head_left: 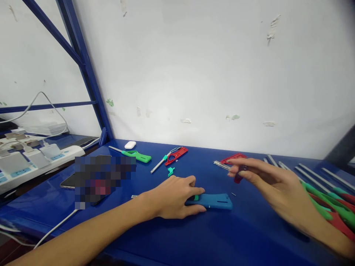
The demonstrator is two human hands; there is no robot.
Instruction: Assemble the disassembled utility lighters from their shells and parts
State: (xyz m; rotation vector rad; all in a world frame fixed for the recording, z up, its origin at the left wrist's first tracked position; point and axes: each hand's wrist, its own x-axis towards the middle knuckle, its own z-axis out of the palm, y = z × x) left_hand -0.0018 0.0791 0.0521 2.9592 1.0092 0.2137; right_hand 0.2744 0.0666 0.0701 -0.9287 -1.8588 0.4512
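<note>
My left hand [177,195] is closed around the near end of a blue lighter handle [217,201] lying flat on the table, its thumb and fingers along the two long sides. A bit of green shows under the fingers; the rest of that end is hidden by my hand. In the air to the right, my right hand [274,186] pinches a screwdriver with a dark red, see-through handle [237,178]. Its shiny shaft [222,165] points left and is blurred. A thin metal pin or screw [233,194] lies just beyond the blue handle.
Behind are a green lighter [138,156], an opened red lighter shell [176,156] with its metal tube, a turquoise trigger [171,171] and another red shell [235,157]. Several lighters [330,199] are piled at right. A white case [130,145], phone [70,179] and power strip [63,155] are left.
</note>
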